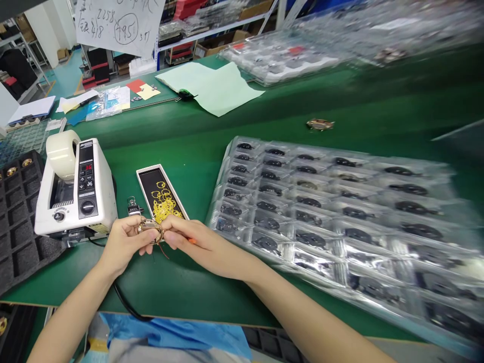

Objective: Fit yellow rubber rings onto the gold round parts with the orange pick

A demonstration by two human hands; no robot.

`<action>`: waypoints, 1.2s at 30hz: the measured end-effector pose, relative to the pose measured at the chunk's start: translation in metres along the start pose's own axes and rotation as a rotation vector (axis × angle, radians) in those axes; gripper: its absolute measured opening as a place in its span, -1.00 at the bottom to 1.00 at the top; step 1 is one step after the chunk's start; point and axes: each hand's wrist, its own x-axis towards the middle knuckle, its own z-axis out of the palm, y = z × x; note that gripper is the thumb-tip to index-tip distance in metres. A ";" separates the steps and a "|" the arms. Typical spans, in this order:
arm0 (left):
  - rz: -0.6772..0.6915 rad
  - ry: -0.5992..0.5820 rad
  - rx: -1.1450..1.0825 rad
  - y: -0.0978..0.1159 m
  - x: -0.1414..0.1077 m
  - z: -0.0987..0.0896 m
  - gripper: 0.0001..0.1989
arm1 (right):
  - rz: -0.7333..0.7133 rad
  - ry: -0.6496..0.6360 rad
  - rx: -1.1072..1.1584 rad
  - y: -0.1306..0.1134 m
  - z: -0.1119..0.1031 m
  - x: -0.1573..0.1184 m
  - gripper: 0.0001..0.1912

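Observation:
Both hands meet over the green table, just below a white-rimmed box point(142, 182) of yellow rings point(163, 204). My left hand point(126, 239) pinches a small metallic part point(149, 228) with thin wires. Its other side is held by my right hand point(192, 244), whose fingers are closed at the part's edge. Something orange shows against my right hand. A small metal counter point(133, 207) lies just above my left hand.
A white tape dispenser point(96, 186) stands at left beside a black foam tray point(22, 237). Clear trays point(223, 186) of dark parts fill the right. Farther back are a loose metallic part point(319, 124) and pale green paper point(223, 91).

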 end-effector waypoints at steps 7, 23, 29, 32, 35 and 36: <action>0.014 0.034 0.039 -0.005 0.002 0.001 -0.61 | 0.063 0.072 0.066 0.003 0.011 0.003 -0.50; 0.787 0.279 0.921 -0.032 0.001 -0.005 -0.73 | 0.445 0.135 0.794 0.001 0.023 0.008 -0.56; 0.925 0.305 1.068 -0.040 -0.010 -0.001 -0.66 | 0.391 0.160 0.896 -0.002 0.024 0.007 -0.52; 0.764 0.398 0.767 -0.044 -0.034 0.002 -0.70 | 0.351 0.226 0.675 -0.005 0.020 0.004 -0.49; 0.447 0.630 0.238 -0.050 -0.054 -0.011 -0.66 | 0.320 0.288 0.428 -0.004 0.018 0.000 -0.46; 0.362 0.710 0.064 -0.050 -0.058 -0.019 -0.56 | 0.312 0.292 0.375 -0.004 0.019 -0.001 -0.45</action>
